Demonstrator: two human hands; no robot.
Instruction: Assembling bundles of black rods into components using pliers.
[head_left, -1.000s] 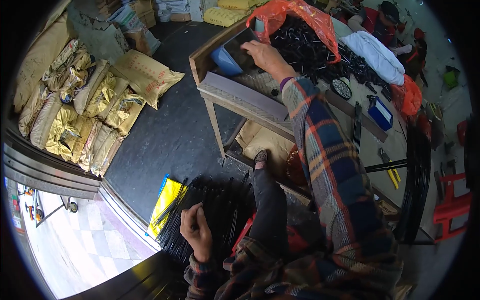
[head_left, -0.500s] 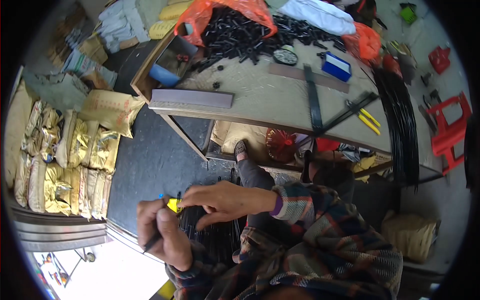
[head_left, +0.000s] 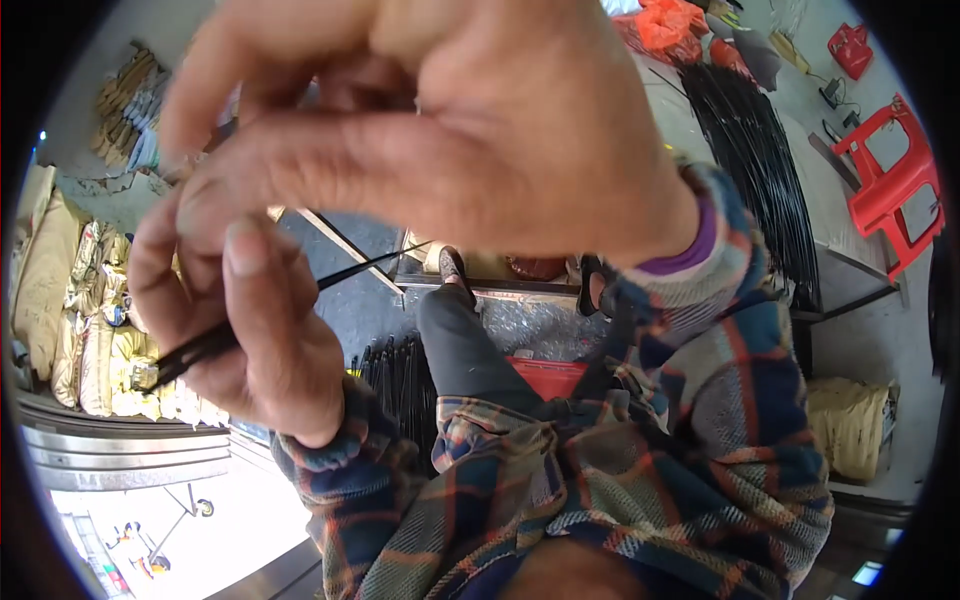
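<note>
My left hand [head_left: 240, 320] is closed around a slim black strip [head_left: 360, 268]. Its wider end pokes out below the thumb, and the other end tapers to a point toward the middle. Just above, my right hand [head_left: 480, 130] fills the upper part of the view, large and partly smeared. Its thumb and fingers curl toward each other at my left fingertips; whatever is between them is hidden. Below, a bundle of black strips [head_left: 395, 375] stands by my leg.
Long black strips [head_left: 750, 160] hang over the table's [head_left: 840, 200] right side, near a red plastic stool [head_left: 890, 185]. Stacked sacks [head_left: 95, 345] line the left. Something red [head_left: 548, 377] lies between my legs. My right hand hides most of the table.
Both hands have risen toward my head, the right one most, and it now covers much of the table. The black strip shows at greater length in my left hand.
</note>
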